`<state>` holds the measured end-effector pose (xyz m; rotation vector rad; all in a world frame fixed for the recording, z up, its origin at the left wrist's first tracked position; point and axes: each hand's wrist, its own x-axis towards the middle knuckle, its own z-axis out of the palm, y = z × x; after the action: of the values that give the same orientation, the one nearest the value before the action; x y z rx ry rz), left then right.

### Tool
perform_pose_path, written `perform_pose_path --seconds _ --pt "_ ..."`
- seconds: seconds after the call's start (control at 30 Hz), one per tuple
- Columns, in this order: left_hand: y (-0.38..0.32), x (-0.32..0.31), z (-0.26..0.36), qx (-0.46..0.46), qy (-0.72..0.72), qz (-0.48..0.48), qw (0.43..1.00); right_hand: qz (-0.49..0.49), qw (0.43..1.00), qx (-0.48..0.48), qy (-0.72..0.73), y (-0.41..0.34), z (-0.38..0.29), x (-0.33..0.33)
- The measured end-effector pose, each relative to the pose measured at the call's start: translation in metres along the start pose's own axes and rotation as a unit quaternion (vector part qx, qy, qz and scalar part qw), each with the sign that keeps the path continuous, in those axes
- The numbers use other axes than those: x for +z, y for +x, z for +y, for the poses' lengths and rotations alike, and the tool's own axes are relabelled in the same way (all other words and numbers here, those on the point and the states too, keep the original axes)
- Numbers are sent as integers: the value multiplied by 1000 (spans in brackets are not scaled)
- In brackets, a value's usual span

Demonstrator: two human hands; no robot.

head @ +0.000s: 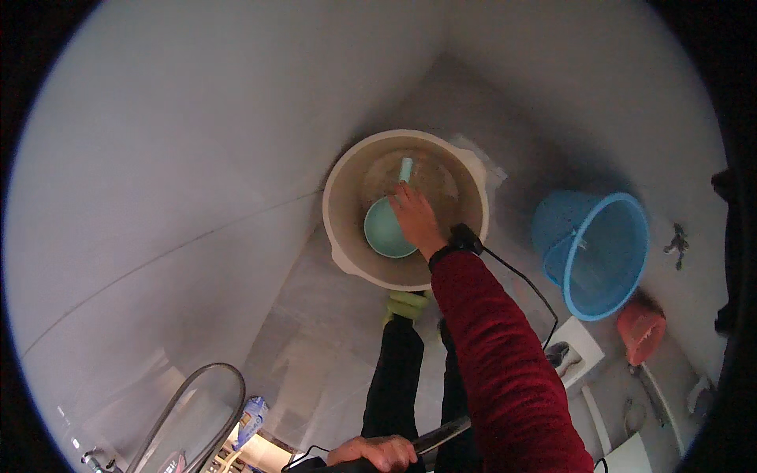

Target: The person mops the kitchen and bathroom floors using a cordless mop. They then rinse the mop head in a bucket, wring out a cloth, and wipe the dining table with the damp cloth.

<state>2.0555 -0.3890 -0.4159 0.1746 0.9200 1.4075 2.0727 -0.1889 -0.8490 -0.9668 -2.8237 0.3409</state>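
Observation:
My right hand [417, 216] reaches down into a beige plastic tub [343, 204]. Its fingers are closed around the handle's base on a pale green dipper [387, 233]; the thumb is hidden. The dipper's handle [406, 169] sticks out past the fingertips, and its round bowl faces up. Low in the view, my left hand [378, 454] is curled around the end of a dark, shiny bar [440, 436], which passes under my red right sleeve.
A blue bucket [550, 224] lies tilted on the right, beside a red scoop-like container [639, 331]. A white-framed floor fixture [582, 349] is nearby. A flexible hose [236, 378] loops at lower left near a blue-and-white packet [251, 420]. Walls meet behind the tub.

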Motion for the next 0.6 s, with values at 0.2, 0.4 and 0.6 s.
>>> perform_pose_path --seconds 0.2,0.4,0.6 --pt "2 -29 -19 -4 -29 -29 999 -149 963 -38 -221 22 7 76" --pt "8 -21 -27 -1 -75 -33 997 -182 964 161 -106 -55 61 86" --pt "16 -11 -19 -76 3 17 997 -124 971 190 74 -59 64 70"
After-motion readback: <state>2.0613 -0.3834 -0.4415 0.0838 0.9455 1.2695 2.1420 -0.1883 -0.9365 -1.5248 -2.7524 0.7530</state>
